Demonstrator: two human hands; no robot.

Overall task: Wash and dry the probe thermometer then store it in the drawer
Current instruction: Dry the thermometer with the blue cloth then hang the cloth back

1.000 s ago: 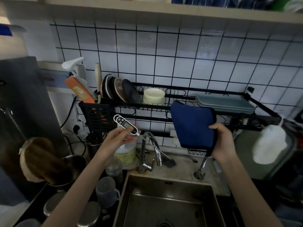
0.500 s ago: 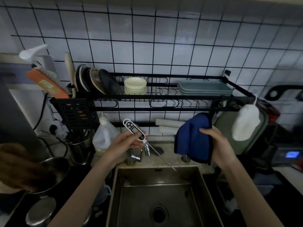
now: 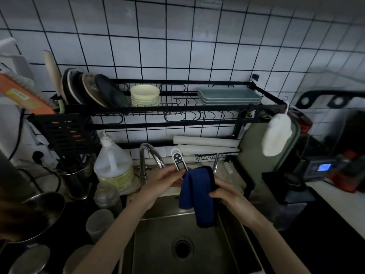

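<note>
The probe thermometer [image 3: 178, 161] has a white body with a dark display. My left hand [image 3: 161, 183] grips it over the sink, display end pointing up and away. Its metal probe is hidden inside a folded dark blue cloth [image 3: 198, 194]. My right hand [image 3: 227, 194] clasps that cloth from the right, so the cloth wraps the probe between both hands. The lower end of the cloth hangs down over the steel sink [image 3: 158, 250]. No drawer is in view.
A curved tap [image 3: 149, 155] rises just left of the thermometer. A black dish rack [image 3: 177, 113] with plates, bowls and trays spans the wall above. A detergent jug [image 3: 113, 165], cups and steel pots crowd the left counter. A green board and a white mitt [image 3: 275, 135] hang at right.
Both hands came together over the sink. The blue cloth, held apart at the right before, now covers the probe. The view tilted down toward the sink.
</note>
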